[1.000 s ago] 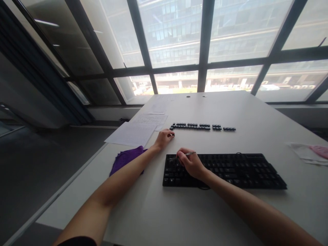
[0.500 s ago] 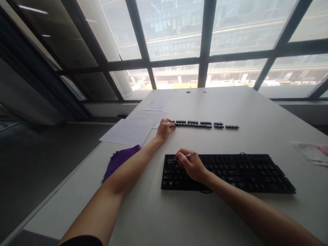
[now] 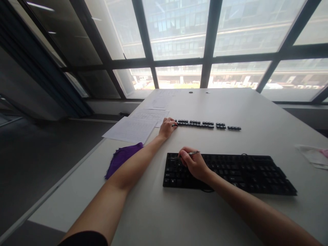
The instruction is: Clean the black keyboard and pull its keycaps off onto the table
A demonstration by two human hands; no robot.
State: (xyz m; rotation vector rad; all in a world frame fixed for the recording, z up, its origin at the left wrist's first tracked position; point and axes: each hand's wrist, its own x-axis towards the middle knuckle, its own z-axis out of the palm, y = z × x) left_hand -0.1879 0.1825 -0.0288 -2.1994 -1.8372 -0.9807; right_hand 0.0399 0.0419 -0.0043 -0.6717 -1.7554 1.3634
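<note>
A black keyboard (image 3: 246, 174) lies on the white table, its upper left part with keys removed. My right hand (image 3: 193, 164) is closed on a thin metal tool (image 3: 194, 152) over the keyboard's left part; the tool's tip is near the upper left corner. Beyond the keyboard, loose black keycaps (image 3: 197, 124) stand in rows. At the left end of these rows my left hand (image 3: 167, 128) has its fingers pinched on a black keycap (image 3: 174, 125), which they partly hide.
Left of my left forearm lies a purple cloth (image 3: 121, 157). Printed papers (image 3: 130, 129) spread along the table's left edge. A white and pink cloth (image 3: 314, 157) is at the far right. Windows rise behind the table (image 3: 230, 102).
The whole view has shifted slightly, with things a little further right in the picture. Both hands keep nearly the same places, the left at the keycaps and the right over the keyboard.
</note>
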